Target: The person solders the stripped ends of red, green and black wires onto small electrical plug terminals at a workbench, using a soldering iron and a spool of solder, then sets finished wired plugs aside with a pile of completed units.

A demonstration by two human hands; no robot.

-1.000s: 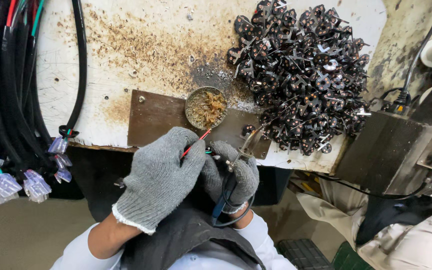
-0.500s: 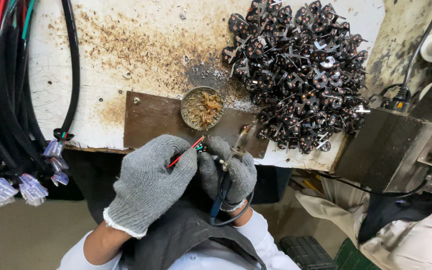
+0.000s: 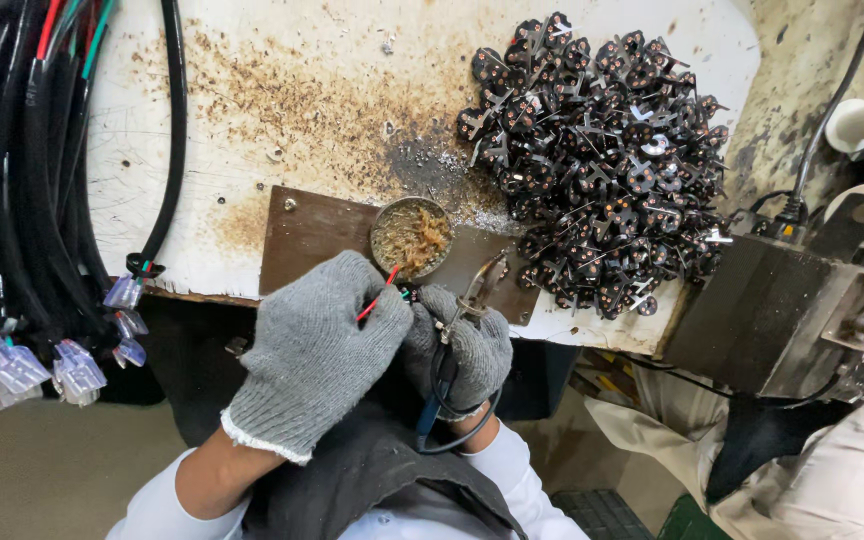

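While both gloves huddle at the near edge of the worktop (image 3: pixel 202 150), only the head view to go on. Left hand (image 3: pixel 317 360) at six o'clock, grip curled shut round a thin red wire (image 3: pixel 377 298) poking out toward twelve. Right hand (image 3: pixel 457 345) touching it at three o'clock, grip closed on a pen-like soldering tool (image 3: pixel 472 295), blue handle and dark cord trailing down toward six. Round dish (image 3: pixel 412 235) of brownish residue just beyond the knuckles at twelve, sitting on a brown plate (image 3: pixel 302 235). Heap of small black parts (image 3: pixel 597 165) with metal prongs up at two o'clock. Bundle of black cables (image 3: pixel 12 180) at nine, clear connectors (image 3: pixel 72 370) dangling. Dark metal box (image 3: pixel 772 310) at three.

Judging by looks: wire light, limp, springy, easily kinked, so best pinched close behind the bare end. Tool stiff, likely hot at the tip, so handle only.
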